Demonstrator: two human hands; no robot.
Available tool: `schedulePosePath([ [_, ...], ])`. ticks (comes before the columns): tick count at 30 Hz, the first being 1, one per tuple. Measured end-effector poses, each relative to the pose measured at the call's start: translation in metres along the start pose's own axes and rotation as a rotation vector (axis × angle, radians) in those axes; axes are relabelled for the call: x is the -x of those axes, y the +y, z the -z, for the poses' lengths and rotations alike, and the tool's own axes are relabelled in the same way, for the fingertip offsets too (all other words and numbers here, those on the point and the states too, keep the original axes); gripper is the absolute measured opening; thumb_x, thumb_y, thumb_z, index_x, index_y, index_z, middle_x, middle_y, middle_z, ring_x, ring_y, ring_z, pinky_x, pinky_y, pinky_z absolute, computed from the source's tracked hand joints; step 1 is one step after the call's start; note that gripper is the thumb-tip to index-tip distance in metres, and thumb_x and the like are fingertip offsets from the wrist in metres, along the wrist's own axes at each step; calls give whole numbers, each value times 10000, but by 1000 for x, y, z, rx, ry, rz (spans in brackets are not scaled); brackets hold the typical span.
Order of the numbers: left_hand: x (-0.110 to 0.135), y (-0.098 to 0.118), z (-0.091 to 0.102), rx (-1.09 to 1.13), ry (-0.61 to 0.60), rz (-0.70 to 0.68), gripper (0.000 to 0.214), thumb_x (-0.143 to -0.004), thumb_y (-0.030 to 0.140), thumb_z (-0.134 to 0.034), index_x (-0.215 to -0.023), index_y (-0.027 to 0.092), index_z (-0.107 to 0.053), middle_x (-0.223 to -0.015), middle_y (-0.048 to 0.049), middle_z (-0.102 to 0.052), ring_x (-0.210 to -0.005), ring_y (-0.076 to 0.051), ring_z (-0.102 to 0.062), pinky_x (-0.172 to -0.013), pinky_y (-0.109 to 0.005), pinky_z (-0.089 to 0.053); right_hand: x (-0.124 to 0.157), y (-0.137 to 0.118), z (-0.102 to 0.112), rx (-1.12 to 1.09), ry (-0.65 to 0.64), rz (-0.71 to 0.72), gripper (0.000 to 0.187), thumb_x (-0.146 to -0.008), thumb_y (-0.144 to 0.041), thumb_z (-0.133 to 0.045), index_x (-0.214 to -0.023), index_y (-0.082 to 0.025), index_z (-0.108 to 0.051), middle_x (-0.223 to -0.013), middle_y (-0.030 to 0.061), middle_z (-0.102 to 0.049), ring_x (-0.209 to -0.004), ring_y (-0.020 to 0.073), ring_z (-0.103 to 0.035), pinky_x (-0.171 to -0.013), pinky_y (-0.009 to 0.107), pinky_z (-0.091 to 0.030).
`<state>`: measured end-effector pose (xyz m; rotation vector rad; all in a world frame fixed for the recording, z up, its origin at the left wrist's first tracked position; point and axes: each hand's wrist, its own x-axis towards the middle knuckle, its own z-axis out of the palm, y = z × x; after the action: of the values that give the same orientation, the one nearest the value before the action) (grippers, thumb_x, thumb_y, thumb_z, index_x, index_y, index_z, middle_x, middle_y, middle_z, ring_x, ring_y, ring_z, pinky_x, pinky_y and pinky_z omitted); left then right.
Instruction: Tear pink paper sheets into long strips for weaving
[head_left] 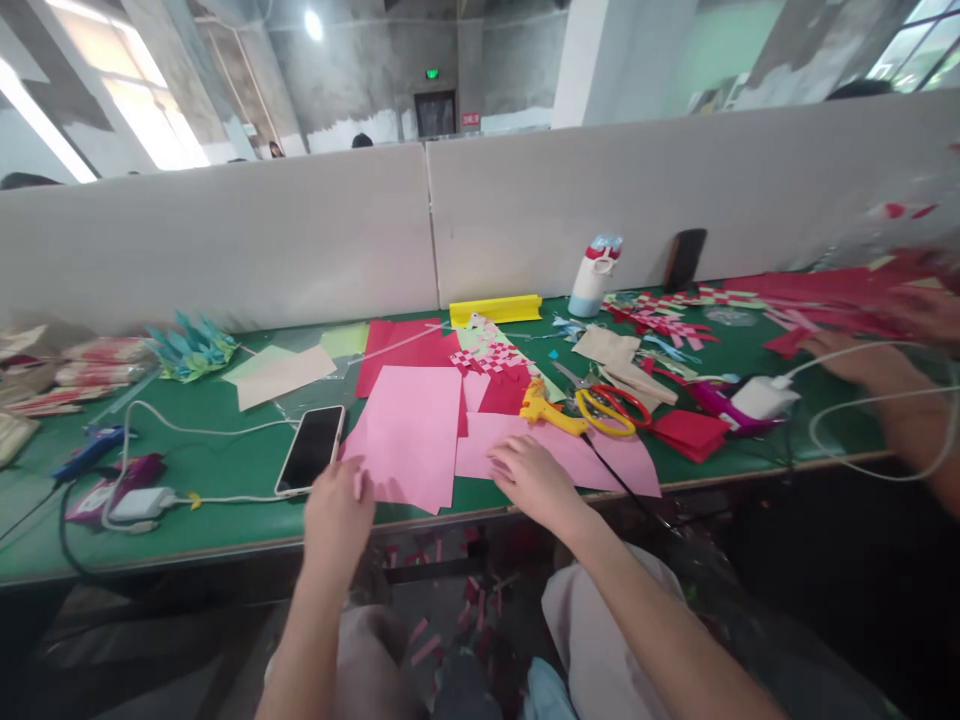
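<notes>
- Two hands are shown; the left hand point(339, 512) is set at one pink paper stack point(411, 430). Whether its curled fingers pinch paper cannot be told.
- The right hand point(534, 477) is held over one smooth pink sheet point(611, 462), fingers loosely bent, close together.
- The stack, flat and near-rectangular, is laid between both hands.
- One yellow glue gun point(551, 408) and one rectangular phone point(312, 450) are placed nearby.

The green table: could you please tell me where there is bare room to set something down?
Bare tabletop shows left of the phone, between the upper and lower white cables, and in a strip between the lower cable and the front edge. Rightward it is crowded with pink sheets, a glue gun and red paper.
</notes>
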<state>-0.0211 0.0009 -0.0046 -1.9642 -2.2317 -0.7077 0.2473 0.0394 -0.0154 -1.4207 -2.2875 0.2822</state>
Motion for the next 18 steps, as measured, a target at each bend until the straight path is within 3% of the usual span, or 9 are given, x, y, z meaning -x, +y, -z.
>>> schedulePosePath([
  [4, 23, 44, -35, 51, -105, -307, 322, -854, 292, -516, -1140, 169, -597, -1168, -97, -655, -1123, -229, -561, -980, -333, -415, 12, 1, -4, 104, -3, 19, 161, -884, -214, -513, -975, -188, -643, -1005, 78, -634, -980, 219, -538, -849, 336, -416],
  [8, 36, 66, -54, 15, -94, -325, 434, -871, 370, -508, -1215, 106, -533, -1257, -194, -589, -1204, -310, -508, -955, -432, -425, 19, 4, -4, 135, 2, 5, 177, -888, -189, -490, -1001, -187, -626, -1038, 81, -637, -986, 231, -537, -812, 344, -414],
  [11, 36, 72, -53, -32, -96, -298, 398, -884, 355, -488, -1193, 107, -535, -1221, -205, -598, -1129, -316, -559, -883, -426, -455, 20, 4, -4, 103, 13, -5, 182, -883, -182, -490, -1013, -190, -618, -1055, 85, -638, -997, 238, -534, -809, 351, -407],
  [18, 33, 81, -40, -139, -140, -278, 197, -902, 288, -443, -929, 185, -609, -1006, -101, -665, -786, -214, -651, -660, -308, -448, 20, 6, -4, -9, 27, -38, 196, -863, -149, -489, -989, -191, -632, -1060, 91, -645, -1000, 248, -533, -821, 361, -398],
])
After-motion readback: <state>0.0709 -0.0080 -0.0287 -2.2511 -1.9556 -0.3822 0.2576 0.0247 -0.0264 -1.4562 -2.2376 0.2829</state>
